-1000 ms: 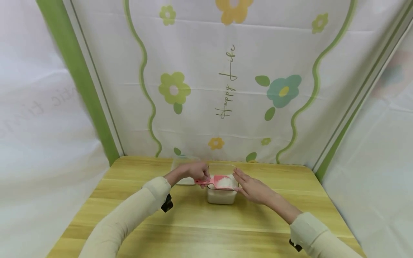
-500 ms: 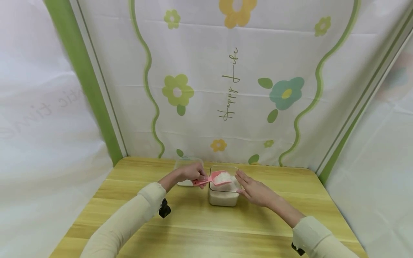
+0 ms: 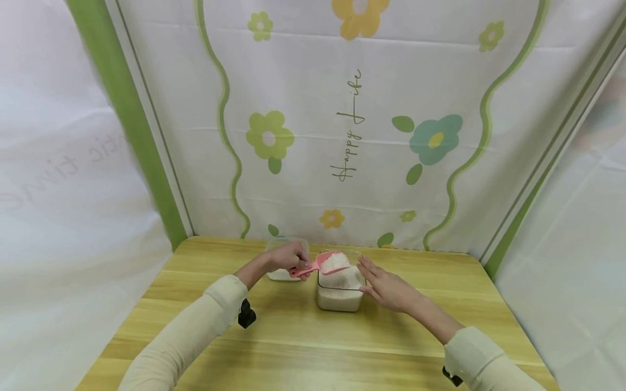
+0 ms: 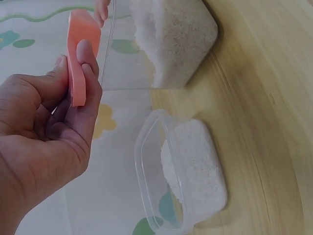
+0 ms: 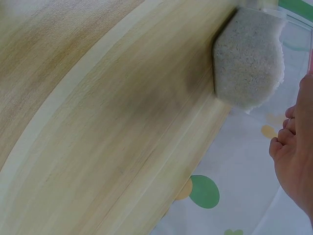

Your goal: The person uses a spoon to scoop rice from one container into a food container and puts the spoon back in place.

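From my remote feed, I saw two cream sleeves [image 3: 205,315] nearest, stretched across a wooden table [image 3: 313,353]. Past them stood a large clear tub [image 3: 339,302], filled partway with white grains [image 3: 347,278]. On its right side, the right hand [image 3: 388,288] gripped nothing; its fingers lay straight against the tub near the rim. A pink scoop [image 3: 319,263], heaped with grains, was held over the tub's left part. I could see the left hand [image 3: 288,258] pinching the scoop's handle between thumb and bent fingers. Beyond that hand, to the left of the large tub, sat a smaller clear tub [image 4: 139,161], also holding white grains. Farthest away hung a white curtain [image 3: 303,179] with flowers printed on it.
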Demonstrator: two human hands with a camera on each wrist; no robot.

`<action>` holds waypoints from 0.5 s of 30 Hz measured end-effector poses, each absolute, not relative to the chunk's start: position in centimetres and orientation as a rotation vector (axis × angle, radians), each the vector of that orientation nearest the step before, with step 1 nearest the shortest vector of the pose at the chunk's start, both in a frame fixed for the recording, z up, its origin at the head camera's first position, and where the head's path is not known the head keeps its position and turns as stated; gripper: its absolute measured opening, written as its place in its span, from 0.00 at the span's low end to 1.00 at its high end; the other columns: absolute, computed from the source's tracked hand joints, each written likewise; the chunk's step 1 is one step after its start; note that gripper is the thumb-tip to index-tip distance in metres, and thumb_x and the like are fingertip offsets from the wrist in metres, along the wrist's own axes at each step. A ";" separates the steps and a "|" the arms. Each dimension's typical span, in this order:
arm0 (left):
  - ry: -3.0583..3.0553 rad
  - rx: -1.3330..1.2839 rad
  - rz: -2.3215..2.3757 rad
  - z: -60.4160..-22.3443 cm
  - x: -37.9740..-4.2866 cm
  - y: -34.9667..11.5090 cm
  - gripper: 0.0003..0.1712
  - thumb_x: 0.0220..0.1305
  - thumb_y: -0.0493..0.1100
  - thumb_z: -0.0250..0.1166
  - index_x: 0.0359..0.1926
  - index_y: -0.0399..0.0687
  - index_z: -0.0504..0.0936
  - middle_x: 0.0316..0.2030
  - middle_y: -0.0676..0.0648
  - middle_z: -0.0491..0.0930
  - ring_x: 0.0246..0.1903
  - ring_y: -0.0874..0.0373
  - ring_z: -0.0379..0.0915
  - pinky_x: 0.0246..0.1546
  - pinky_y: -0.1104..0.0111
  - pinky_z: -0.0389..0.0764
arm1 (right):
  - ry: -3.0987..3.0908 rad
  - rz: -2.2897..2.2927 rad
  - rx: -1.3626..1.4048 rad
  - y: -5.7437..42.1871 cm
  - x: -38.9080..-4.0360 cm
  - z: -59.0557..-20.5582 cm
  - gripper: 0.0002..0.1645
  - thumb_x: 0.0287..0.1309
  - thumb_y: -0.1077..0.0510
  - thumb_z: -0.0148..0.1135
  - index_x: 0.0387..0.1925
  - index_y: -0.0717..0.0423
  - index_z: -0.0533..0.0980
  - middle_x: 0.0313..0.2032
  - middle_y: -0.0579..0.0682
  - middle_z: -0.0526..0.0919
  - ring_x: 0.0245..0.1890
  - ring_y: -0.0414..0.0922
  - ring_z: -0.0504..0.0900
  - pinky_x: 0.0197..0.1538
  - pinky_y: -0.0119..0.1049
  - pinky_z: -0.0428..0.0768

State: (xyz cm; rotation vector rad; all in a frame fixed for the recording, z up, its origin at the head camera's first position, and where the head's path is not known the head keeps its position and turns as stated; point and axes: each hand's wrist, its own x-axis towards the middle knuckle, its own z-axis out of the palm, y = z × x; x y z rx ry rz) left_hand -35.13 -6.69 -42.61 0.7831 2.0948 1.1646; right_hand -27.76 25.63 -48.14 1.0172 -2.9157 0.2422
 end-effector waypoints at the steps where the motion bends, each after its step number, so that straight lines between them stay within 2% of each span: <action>1: 2.095 0.793 1.162 -42.6 -35.1 -6.8 0.17 0.73 0.32 0.54 0.32 0.27 0.85 0.24 0.42 0.84 0.20 0.57 0.78 0.21 0.72 0.71 | -2.919 0.243 1.015 25.6 -27.8 -48.2 0.40 0.75 0.42 0.46 0.75 0.64 0.54 0.77 0.61 0.51 0.75 0.57 0.58 0.65 0.52 0.73; 6: 2.110 0.788 1.181 -42.6 -35.2 -7.3 0.17 0.72 0.31 0.54 0.30 0.28 0.85 0.29 0.35 0.84 0.22 0.57 0.80 0.22 0.71 0.71 | -2.918 0.250 1.013 25.6 -27.8 -48.2 0.40 0.75 0.42 0.46 0.75 0.63 0.55 0.77 0.61 0.52 0.75 0.57 0.58 0.64 0.52 0.73; 8: 2.119 0.793 1.181 -42.6 -35.3 -7.6 0.17 0.72 0.31 0.54 0.30 0.30 0.86 0.29 0.36 0.85 0.21 0.60 0.79 0.22 0.71 0.70 | -2.913 0.256 1.013 25.7 -27.8 -48.2 0.40 0.75 0.42 0.46 0.75 0.64 0.55 0.77 0.61 0.52 0.75 0.58 0.59 0.63 0.52 0.74; 15: 2.144 0.808 1.193 -42.4 -35.3 -8.6 0.16 0.72 0.32 0.54 0.34 0.22 0.84 0.25 0.41 0.85 0.20 0.63 0.77 0.22 0.71 0.71 | -2.912 0.254 1.016 25.7 -27.8 -48.3 0.40 0.76 0.42 0.45 0.76 0.63 0.53 0.77 0.61 0.51 0.75 0.58 0.59 0.64 0.52 0.73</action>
